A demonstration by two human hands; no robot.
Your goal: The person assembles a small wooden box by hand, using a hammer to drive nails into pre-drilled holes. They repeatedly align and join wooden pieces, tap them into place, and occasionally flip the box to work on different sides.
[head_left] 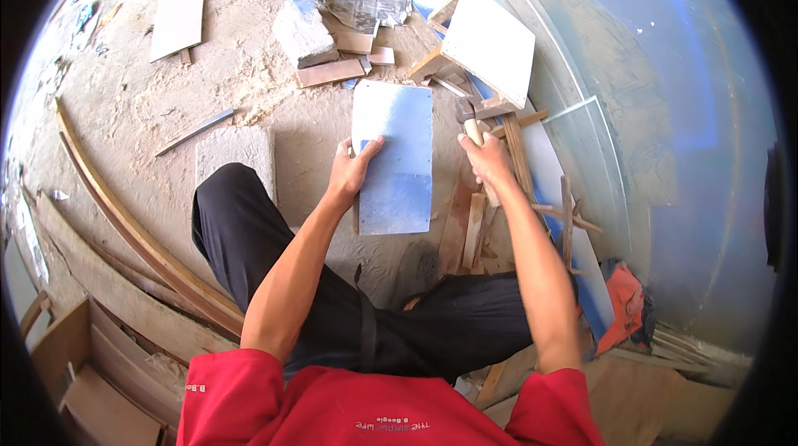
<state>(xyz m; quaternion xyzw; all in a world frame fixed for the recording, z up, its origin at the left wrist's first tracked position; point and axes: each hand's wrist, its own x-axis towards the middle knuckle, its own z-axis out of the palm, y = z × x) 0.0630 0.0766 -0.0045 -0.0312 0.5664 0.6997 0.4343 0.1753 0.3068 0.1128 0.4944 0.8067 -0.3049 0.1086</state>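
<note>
In front of me is a white rectangular board (395, 188) with a bluish sheen and small dark dots near its corners. My left hand (353, 167) grips its left edge, thumb lying on top and the other fingers hidden underneath. What supports the board from below is out of sight. To the right of it, my right hand (486, 162) is closed around the pale wooden handle of a hammer (473, 123). The hammer's dark head points away from me, beside the board's right edge and apart from it.
A white-topped wooden piece (492, 43) stands at the far right, near leaning glass sheets (594, 147). Wood scraps (475, 230) lie right of the board. A pale block (237, 151) is by my left knee; another block (304, 33) sits farther off. Long planks (133, 221) run along the left.
</note>
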